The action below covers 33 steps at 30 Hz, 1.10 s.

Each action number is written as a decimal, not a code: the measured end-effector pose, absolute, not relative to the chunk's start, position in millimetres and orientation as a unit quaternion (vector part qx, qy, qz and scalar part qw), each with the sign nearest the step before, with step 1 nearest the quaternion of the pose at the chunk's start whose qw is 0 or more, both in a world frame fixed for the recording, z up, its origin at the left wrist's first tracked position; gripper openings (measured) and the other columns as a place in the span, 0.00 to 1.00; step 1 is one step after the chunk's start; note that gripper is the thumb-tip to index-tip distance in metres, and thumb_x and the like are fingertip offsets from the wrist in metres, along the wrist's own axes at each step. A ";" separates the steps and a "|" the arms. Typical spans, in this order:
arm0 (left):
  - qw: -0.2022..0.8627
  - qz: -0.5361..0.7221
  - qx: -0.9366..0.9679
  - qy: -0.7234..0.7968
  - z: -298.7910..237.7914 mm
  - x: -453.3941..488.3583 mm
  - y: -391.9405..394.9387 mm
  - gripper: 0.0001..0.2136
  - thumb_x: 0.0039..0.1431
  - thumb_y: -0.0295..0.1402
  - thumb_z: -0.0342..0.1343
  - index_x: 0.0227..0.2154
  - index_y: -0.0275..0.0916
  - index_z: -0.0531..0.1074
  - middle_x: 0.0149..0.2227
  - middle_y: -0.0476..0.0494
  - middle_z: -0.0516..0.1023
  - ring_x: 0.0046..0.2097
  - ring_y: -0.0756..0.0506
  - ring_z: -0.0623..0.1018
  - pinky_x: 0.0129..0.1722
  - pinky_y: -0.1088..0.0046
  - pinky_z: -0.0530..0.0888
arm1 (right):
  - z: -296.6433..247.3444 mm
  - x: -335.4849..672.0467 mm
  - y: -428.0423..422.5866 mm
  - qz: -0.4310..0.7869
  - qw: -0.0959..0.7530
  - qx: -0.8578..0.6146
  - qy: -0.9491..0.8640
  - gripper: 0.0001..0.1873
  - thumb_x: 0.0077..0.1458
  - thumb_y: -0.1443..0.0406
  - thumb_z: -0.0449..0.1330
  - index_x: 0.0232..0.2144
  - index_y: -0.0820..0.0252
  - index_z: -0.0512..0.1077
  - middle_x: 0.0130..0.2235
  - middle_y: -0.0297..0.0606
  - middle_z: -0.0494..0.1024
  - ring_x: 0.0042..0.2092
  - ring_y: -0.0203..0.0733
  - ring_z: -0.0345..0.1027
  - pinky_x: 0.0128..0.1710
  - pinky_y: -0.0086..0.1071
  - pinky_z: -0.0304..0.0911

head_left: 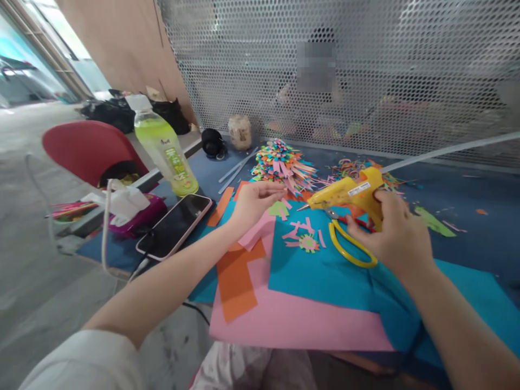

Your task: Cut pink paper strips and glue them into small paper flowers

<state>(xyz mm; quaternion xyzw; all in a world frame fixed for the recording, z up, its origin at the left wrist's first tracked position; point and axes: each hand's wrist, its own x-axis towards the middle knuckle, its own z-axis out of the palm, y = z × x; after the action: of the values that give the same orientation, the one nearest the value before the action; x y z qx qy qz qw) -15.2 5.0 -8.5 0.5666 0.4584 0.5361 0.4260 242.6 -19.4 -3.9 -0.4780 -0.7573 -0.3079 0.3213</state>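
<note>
My right hand (pixel 396 230) grips a yellow glue gun (pixel 349 192) by its handle, nozzle pointing left. My left hand (pixel 254 203) hovers just left of the nozzle with fingers pinched around a small green paper piece (pixel 277 208). Below them lie small pink strips and a tiny paper flower (pixel 309 242) on a blue paper sheet (pixel 320 271). Yellow-handled scissors (pixel 349 249) rest on that sheet under the gun. A mound of colourful paper strips (pixel 282 162) stands just beyond.
Pink (pixel 292 319) and orange (pixel 235 279) sheets overlap at the table's near edge. A phone (pixel 176 225) on a cable, a green drink bottle (pixel 164 146), tissues (pixel 124 200) and a red chair (pixel 87 146) sit left. A perforated metal screen (pixel 406 65) closes the back, with a person behind it.
</note>
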 end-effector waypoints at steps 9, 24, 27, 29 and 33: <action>0.440 0.533 0.565 0.450 -7.5 -12.9 3.2 0.11 0.46 0.33 0.62 0.33 0.34 0.76 0.31 0.41 0.80 0.33 0.48 0.79 0.33 0.73 0.75 | -10.9 239.2 -16.4 -0.331 0.295 -0.459 -0.770 0.20 0.50 0.55 0.56 0.41 0.63 0.61 0.34 0.45 0.74 0.28 0.46 0.70 0.18 0.32 0.56; 0.445 0.538 0.549 0.459 -7.3 -12.5 4.6 0.09 0.45 0.31 0.62 0.31 0.33 0.76 0.29 0.42 0.80 0.31 0.50 0.78 0.30 0.77 0.72 | -9.8 237.3 -16.7 -0.354 0.282 -0.432 -0.780 0.16 0.53 0.58 0.54 0.39 0.64 0.62 0.32 0.44 0.73 0.26 0.43 0.68 0.17 0.30 0.56; 0.447 0.538 0.541 0.466 -6.0 -12.4 4.5 0.10 0.44 0.31 0.62 0.31 0.32 0.76 0.30 0.42 0.80 0.31 0.49 0.78 0.30 0.76 0.72 | -9.9 238.6 -16.0 -0.366 0.281 -0.421 -0.781 0.16 0.54 0.57 0.53 0.39 0.64 0.62 0.32 0.43 0.72 0.27 0.42 0.68 0.16 0.29 0.56; 0.444 0.539 0.542 0.468 -6.3 -12.6 4.7 0.10 0.45 0.31 0.62 0.31 0.32 0.76 0.30 0.42 0.80 0.31 0.49 0.78 0.30 0.76 0.72 | -10.0 239.3 -15.7 -0.372 0.281 -0.421 -0.778 0.16 0.54 0.57 0.53 0.39 0.65 0.62 0.32 0.42 0.72 0.26 0.41 0.68 0.16 0.29 0.56; 0.439 0.537 0.552 0.463 -8.5 -13.5 5.6 0.10 0.45 0.32 0.62 0.32 0.33 0.76 0.31 0.42 0.80 0.31 0.50 0.77 0.29 0.76 0.71 | -9.8 239.3 -15.0 -0.378 0.279 -0.422 -0.775 0.16 0.55 0.57 0.54 0.38 0.66 0.63 0.31 0.42 0.72 0.25 0.41 0.67 0.16 0.29 0.55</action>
<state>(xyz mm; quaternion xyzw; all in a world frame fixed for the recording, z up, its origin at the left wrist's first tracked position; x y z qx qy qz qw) -13.5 5.6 -8.5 0.5516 0.4630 0.5370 0.4393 239.3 -15.0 -9.8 -0.4222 -0.7753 -0.3781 0.2788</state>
